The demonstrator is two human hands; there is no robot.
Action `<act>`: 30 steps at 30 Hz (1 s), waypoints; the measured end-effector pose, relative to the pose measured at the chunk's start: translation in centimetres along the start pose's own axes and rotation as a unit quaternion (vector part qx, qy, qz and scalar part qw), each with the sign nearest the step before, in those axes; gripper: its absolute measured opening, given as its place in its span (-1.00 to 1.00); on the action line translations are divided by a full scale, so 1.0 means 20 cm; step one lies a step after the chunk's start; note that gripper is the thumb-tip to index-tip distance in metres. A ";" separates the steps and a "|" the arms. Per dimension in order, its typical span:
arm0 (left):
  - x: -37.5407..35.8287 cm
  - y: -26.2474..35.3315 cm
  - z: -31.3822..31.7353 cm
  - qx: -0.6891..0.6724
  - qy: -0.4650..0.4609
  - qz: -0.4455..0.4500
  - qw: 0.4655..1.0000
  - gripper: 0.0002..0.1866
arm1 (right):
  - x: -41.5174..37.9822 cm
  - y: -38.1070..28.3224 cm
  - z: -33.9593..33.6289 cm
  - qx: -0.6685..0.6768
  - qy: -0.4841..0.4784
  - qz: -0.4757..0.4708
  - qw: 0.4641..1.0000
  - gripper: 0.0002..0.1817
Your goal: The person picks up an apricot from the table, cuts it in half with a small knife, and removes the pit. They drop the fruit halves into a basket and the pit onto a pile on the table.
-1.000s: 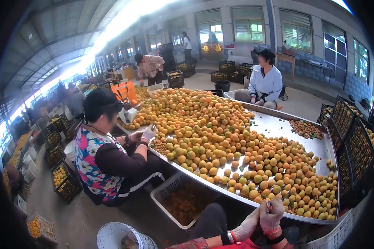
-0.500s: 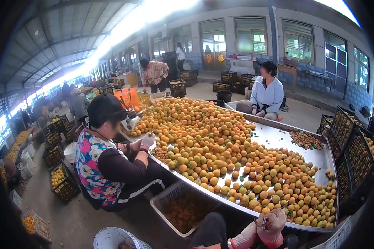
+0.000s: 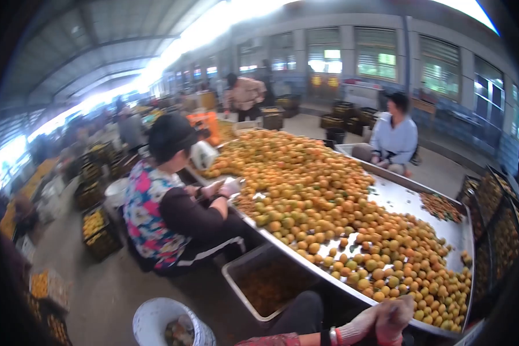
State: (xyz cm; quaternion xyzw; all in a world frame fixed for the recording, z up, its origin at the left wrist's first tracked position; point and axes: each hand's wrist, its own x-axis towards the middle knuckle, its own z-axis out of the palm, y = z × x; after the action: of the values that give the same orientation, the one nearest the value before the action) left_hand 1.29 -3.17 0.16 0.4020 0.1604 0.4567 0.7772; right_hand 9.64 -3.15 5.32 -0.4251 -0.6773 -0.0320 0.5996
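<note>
My left hand (image 3: 360,325) and my right hand (image 3: 394,319), both in pale work gloves with red cuffs, are close together at the near edge of the metal table (image 3: 459,229). Motion blur smears the fingers of both, and anything between them cannot be made out. Just beyond my hands lies a big heap of orange-yellow fruit (image 3: 305,190), spread along the table. A grey crate (image 3: 271,316) with darker contents stands below the table edge, left of my hands.
A person in a floral top (image 3: 150,202) sits left of the table; another in light blue (image 3: 393,138) sits across it. A white bucket (image 3: 155,320) stands at lower left. Black crates (image 3: 496,219) are stacked at right. A small brown pile (image 3: 441,206) lies on the table.
The view has shifted, so the scene sits further right and is blurred. The small red-and-metal tool seen at my hands earlier can no longer be made out.
</note>
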 end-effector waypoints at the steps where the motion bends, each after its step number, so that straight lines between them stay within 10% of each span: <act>1: -0.01 0.02 0.00 0.044 0.006 0.025 0.999 -0.70 | -0.02 0.05 -0.01 0.038 0.014 0.080 0.996 -0.79; 7: -0.07 0.07 0.07 -0.100 0.065 0.039 0.992 -0.63 | -0.01 0.03 0.01 0.097 0.031 0.247 0.964 -0.79; 30: -0.01 -0.01 0.00 -0.220 0.018 -0.003 0.975 -0.72 | 0.02 -0.04 0.04 -0.037 -0.113 0.010 0.993 -0.75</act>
State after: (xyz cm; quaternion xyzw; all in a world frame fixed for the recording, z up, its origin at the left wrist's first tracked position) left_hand 1.31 -3.48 -0.10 0.2123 0.0712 0.4860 0.8448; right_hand 8.57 -3.08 5.77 -0.4548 -0.7346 -0.0033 0.5036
